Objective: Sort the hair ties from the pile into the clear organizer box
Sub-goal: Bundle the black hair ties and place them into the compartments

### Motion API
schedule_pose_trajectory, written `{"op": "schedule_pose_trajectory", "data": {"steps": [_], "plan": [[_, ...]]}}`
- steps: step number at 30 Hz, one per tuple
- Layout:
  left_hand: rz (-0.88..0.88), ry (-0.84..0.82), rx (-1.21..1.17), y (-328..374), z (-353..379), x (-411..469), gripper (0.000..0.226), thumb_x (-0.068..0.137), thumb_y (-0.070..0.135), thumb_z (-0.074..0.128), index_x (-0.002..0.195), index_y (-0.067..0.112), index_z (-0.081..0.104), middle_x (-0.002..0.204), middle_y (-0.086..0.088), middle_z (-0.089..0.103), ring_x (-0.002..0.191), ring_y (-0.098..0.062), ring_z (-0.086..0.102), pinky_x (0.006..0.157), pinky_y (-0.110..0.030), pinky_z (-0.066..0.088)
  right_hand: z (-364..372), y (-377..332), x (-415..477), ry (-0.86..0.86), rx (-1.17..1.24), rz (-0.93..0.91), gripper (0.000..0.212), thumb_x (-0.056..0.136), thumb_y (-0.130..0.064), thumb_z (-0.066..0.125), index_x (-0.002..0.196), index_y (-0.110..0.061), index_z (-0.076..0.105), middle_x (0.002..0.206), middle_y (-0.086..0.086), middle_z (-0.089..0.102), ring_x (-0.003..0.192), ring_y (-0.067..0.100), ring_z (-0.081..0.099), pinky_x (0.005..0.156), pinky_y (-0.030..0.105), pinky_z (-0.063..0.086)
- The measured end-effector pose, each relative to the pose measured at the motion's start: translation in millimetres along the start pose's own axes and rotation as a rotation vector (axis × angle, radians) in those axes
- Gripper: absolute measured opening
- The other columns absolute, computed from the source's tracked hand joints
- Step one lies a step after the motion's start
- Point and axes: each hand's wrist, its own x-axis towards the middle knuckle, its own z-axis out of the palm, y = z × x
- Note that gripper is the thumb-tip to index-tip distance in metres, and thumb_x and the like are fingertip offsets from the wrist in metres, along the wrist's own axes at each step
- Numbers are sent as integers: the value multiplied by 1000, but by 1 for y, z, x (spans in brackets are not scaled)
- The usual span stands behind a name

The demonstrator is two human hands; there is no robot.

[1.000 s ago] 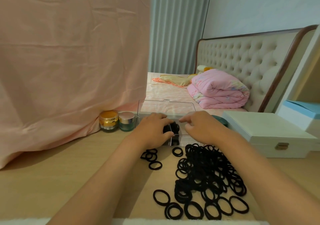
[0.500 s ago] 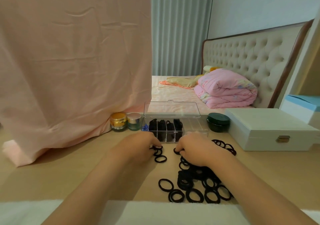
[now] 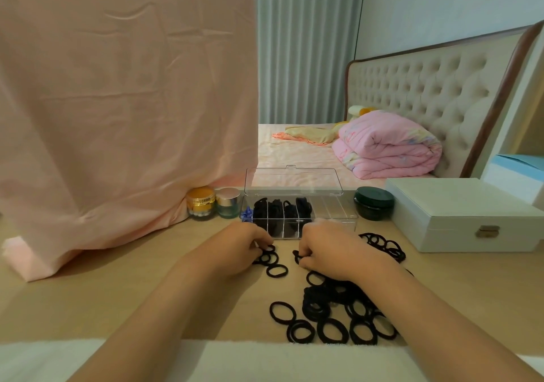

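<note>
On the wooden table (image 3: 88,299), at twelve o'clock from my two hands, I see one clear organizer box (image 3: 297,215) with its lid (image 3: 294,182) standing open behind it; four of its compartments hold bunched black ties, and the ones toward three o'clock look bare. My left hand (image 3: 238,247) rests curled, its fingertips (image 3: 266,246) touching a small cluster of about four hair ties (image 3: 272,263) just in front of the box. My right hand (image 3: 326,249) is curled tight with one black tie (image 3: 296,255) pinched at its fingertips. The main pile (image 3: 338,305) spreads from five o'clock of that hand toward the near edge; I cannot count it, too many overlap. A second small heap (image 3: 382,246) lies at three o'clock of the right hand. At ten o'clock of the box stand two jars, one gold (image 3: 200,203) and one pale green (image 3: 228,202); one dark green jar (image 3: 374,203) and one white case (image 3: 459,213) sit at its three o'clock.
</note>
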Motion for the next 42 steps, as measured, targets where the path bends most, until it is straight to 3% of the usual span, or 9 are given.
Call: {"op": "schedule_pose_trajectory", "data": {"steps": [6,10,16,21,27,31,34,38,42], "plan": [[17,11,114,1,4,3,31,97,27,63,127,27,68,123,5,58,102,-10,54,90,-23,47,-26,7,-11,67,205,37,15,96,-34,59,94,-23,69,100,-8,58,87,10,59,83,32,56],[5,76,220,7,8,3,28,96,34,62,123,31,70,119,7,60,103,-12,57,85,-27,50,-43,12,-23,128,167,55,11,94,-35,59,93,-27,67,95,-11,62,85,8,60,80,31,55],[-10,58,295,12,12,2,26,101,29,51,124,23,61,119,2,60,101,-15,57,82,-27,47,-24,0,-27,-163,38,57,26,96,-44,56,98,-25,74,87,-6,67,79,8,64,74,24,57],[-25,-17,-83,10,-4,-5,8,104,26,48,109,28,54,105,7,63,90,-8,60,80,-23,50,-26,0,-27,-267,38,93,33,88,-51,62,97,-22,75,89,0,71,78,15,68,75,32,61],[-34,-174,-552,16,-20,-14,13,98,11,57,95,22,64,93,0,71,79,-7,67,74,-22,55,-19,-9,-22,-201,-39,95,17,97,-33,62,84,-22,66,80,-5,61,80,12,62,81,26,55],[-29,-196,-425,21,-11,-15,12,97,17,61,93,27,68,91,9,70,85,-5,66,81,-22,52,-22,-8,-26,-175,24,52,18,95,-37,62,100,-22,71,87,-3,65,84,13,64,84,28,55],[-47,-183,-326,22,-4,-14,12,98,22,60,91,31,64,96,11,63,89,-4,60,84,-22,47,-33,1,-27,-145,336,67,12,95,-35,63,97,-27,71,89,-2,70,82,17,68,79,35,61],[-46,-163,-180,22,-1,-12,16,98,28,61,85,36,58,91,14,62,86,-3,58,75,-19,42,-47,14,-31,-55,644,61,8,93,-29,66,94,-25,73,89,2,77,85,22,74,86,46,61],[-32,-145,7,25,1,-11,17,95,25,64,110,32,65,105,11,65,94,-7,59,79,-19,45,-54,13,-37,-226,703,25,11,97,-21,63,104,-17,71,90,1,79,79,14,75,89,37,60]]}}
